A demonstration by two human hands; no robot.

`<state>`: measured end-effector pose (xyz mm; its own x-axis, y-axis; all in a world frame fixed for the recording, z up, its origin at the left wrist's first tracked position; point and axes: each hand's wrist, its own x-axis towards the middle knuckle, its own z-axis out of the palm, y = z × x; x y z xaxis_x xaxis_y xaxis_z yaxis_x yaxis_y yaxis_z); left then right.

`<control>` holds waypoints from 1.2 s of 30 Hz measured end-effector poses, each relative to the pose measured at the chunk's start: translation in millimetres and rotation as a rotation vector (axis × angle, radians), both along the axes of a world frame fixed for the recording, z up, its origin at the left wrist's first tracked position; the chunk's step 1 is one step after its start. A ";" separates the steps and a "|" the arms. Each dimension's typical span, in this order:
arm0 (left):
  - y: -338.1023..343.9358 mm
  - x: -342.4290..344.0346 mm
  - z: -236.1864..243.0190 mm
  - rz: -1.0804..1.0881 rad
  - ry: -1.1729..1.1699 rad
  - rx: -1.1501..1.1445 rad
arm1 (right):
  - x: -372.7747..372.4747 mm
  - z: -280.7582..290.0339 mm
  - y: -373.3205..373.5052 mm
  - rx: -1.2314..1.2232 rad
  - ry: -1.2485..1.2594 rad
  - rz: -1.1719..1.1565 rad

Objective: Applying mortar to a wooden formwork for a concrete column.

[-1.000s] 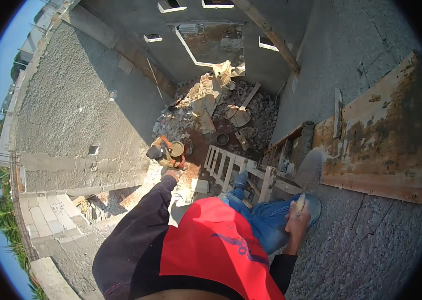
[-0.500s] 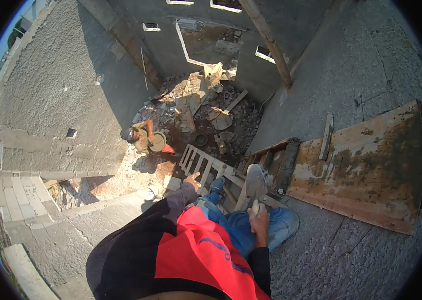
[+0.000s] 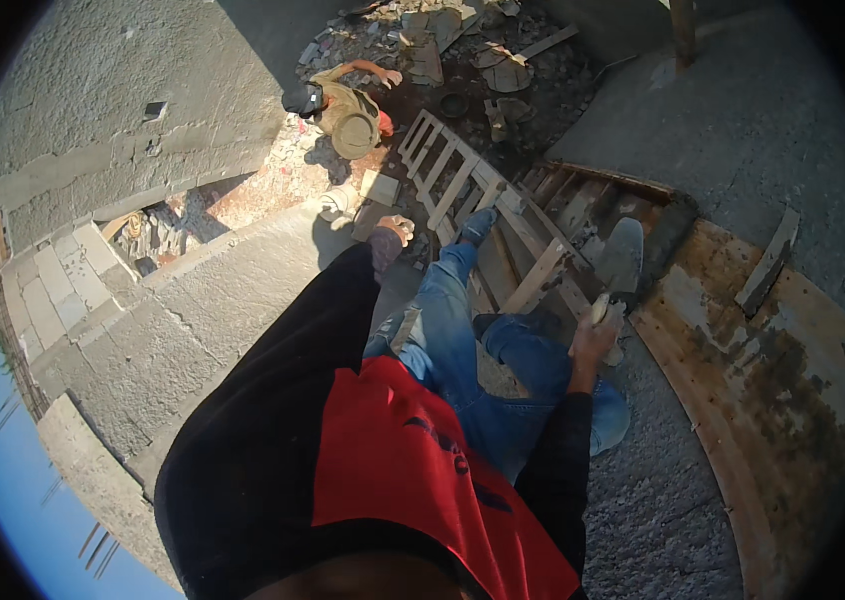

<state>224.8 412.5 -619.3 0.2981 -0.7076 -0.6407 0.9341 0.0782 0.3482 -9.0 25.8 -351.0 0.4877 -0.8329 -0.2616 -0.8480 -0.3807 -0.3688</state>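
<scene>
My right hand [image 3: 598,335] is wrapped round the handle of a trowel [image 3: 623,255]. Its grey blade points away from me, in front of the mortar-covered edge beside a wooden board. Out to the left, my left hand [image 3: 396,232] hangs in the air with its fingers curled together, and nothing shows in them. It is nearest to a wooden ladder [image 3: 453,185] that slopes down to the ground below. My legs in blue jeans are spread over the ladder's upper end, one foot [image 3: 479,226] by a rung.
Below, a co-worker [image 3: 343,105] in a cap has a round shallow pan [image 3: 356,136] against the body, one arm stretched out. Rubble [image 3: 423,45] and a dark round tub [image 3: 454,106] lie there. A large stained plywood board [image 3: 753,370] is at right, and a rough concrete ledge [image 3: 213,260] at left.
My view has tilted nearer, so the pit appears higher. My right hand has carried the trowel rightward, toward the board. My left hand's fingers have curled. The co-worker has stretched out one arm.
</scene>
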 end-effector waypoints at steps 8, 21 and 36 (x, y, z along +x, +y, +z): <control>28.5 22.9 -91.6 0.337 0.256 0.760 | -0.6 -119.9 1.6 -0.015 -0.085 -0.054; 110.4 49.8 -327.4 -0.043 -0.562 1.216 | 42.1 -202.5 39.9 0.101 -0.087 -0.455; 38.7 49.6 -348.2 -1.308 -1.133 1.323 | 51.5 -229.9 64.2 -0.048 -0.106 -0.570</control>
<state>274.4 451.3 -967.6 0.6452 -0.1866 -0.7409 -0.3405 -0.9383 -0.0602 42.5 90.0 -580.8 -0.0195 -0.9813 -0.1916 -0.8833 0.1067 -0.4565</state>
